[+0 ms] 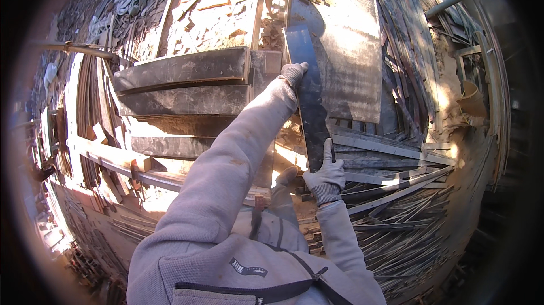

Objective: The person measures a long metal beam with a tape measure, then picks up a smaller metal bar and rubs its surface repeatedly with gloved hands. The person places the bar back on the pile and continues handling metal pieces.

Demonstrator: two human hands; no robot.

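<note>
Two hands, one strip: a long dark strip [310, 98] of thin sheet, likely veneer or bark-faced wood, is held between both gloved hands.
Strip position: it runs away from the person, from just above the lap to the edge of a large pale sheet [345, 38], lying over a stack of dark boards [181, 84].
Left hand [293, 72]: arm stretched forward, glove closed on the strip's left edge partway along; the fingers wrap the edge, the far side of the grip is hidden.
Right hand [325, 176]: at the near end, palm under the strip, thumb laid up along its face, fingers curled to pinch it.
Handling: judged light for its length, thin enough to flex and sag between grips, probably brittle along the grain and rough or splintery at the edges; gloves suit it. Holding it at two well-separated points, as here, looks the safe way; a single end grip would likely let it bend or crack.
Relation to hands: the strip passes beside the left glove and ends in the right one.
Surroundings: a heap of thin offcut strips [396, 214] to the right, a wooden frame [113, 160] to the left, scraps on a pale panel [215, 10] farther off.
</note>
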